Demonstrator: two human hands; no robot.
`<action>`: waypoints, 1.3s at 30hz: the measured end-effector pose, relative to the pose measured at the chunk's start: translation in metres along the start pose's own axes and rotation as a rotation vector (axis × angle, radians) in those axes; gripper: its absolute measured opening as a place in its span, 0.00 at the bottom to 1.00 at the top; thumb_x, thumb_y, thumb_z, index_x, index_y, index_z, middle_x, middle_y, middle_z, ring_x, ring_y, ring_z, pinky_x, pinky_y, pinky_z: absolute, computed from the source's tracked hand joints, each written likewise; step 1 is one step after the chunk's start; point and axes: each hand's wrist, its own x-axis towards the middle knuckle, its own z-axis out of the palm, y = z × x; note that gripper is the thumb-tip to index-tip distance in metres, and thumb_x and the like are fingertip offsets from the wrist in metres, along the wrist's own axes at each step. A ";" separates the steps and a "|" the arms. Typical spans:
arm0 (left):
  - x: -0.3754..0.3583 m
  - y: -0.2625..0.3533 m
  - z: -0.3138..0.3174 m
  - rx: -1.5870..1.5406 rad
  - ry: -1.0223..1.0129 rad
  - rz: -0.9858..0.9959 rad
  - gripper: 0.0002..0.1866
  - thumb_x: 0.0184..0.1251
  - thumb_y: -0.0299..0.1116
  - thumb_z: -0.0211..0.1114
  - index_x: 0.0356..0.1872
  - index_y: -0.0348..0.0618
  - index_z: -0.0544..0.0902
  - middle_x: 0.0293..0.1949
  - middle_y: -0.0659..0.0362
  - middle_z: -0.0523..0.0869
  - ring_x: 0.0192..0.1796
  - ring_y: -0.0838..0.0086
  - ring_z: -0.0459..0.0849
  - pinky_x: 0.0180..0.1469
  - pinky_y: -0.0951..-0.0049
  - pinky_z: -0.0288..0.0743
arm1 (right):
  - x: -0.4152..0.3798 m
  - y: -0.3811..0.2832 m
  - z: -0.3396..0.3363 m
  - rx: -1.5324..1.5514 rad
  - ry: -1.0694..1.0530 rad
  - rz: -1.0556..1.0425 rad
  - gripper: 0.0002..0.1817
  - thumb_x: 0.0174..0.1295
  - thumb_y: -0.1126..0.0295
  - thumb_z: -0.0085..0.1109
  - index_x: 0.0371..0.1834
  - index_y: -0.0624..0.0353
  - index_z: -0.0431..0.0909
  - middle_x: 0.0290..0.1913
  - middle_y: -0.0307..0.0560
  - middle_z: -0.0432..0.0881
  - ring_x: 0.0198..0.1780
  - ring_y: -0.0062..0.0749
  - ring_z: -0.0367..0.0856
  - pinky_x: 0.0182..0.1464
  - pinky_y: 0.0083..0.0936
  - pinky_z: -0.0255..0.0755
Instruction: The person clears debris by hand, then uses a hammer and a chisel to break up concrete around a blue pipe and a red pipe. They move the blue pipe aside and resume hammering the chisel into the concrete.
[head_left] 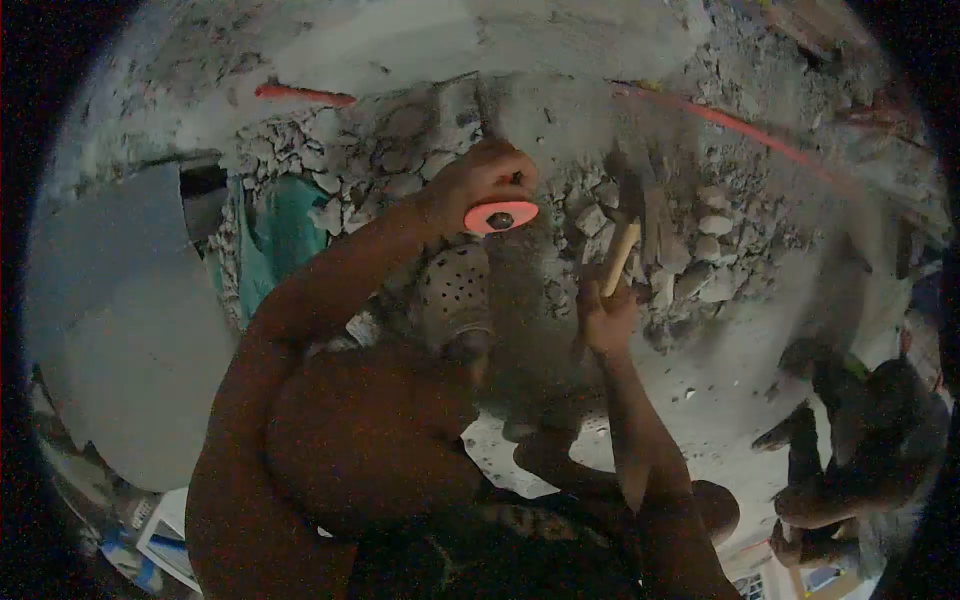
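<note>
My left hand (487,172) is closed around a chisel below its orange hand guard (482,216). The dark striking end of the chisel (502,221) shows in the middle of the guard, and its tip is hidden. To the right, my right hand (608,315) grips a hammer by its pale wooden handle (622,258). The hammer's head is dark and blurred, beyond the upper end of the handle and apart from the chisel. Below my left hand is my foot in a shoe with holes (455,290).
Broken stones (705,255) and rubble (290,150) lie on both sides. A green sheet (290,230) and a large grey panel (130,320) are at left. Red strips (310,97) (750,137) run along the far side. Another person (860,440) is at lower right.
</note>
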 end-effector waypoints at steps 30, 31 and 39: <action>-0.002 -0.006 -0.019 -0.046 0.429 -0.040 0.11 0.53 0.36 0.72 0.35 0.47 0.80 0.46 0.59 0.78 0.51 0.60 0.76 0.56 0.59 0.67 | 0.004 -0.040 -0.048 0.323 -0.440 -0.209 0.15 0.61 0.60 0.64 0.43 0.60 0.79 0.31 0.44 0.78 0.36 0.35 0.81 0.35 0.33 0.73; 0.000 0.001 -0.028 -0.012 0.405 0.057 0.11 0.52 0.35 0.73 0.35 0.47 0.81 0.45 0.59 0.78 0.50 0.60 0.77 0.55 0.59 0.68 | 0.014 -0.046 -0.045 0.434 -0.474 -0.097 0.14 0.61 0.62 0.63 0.42 0.61 0.78 0.29 0.45 0.78 0.34 0.34 0.81 0.33 0.33 0.73; 0.008 -0.002 -0.034 -0.095 0.368 0.131 0.12 0.50 0.37 0.74 0.34 0.47 0.82 0.37 0.61 0.77 0.41 0.63 0.77 0.54 0.59 0.68 | 0.045 -0.004 -0.085 -0.414 -0.502 -0.353 0.21 0.65 0.56 0.60 0.52 0.62 0.78 0.40 0.51 0.81 0.42 0.40 0.81 0.47 0.38 0.76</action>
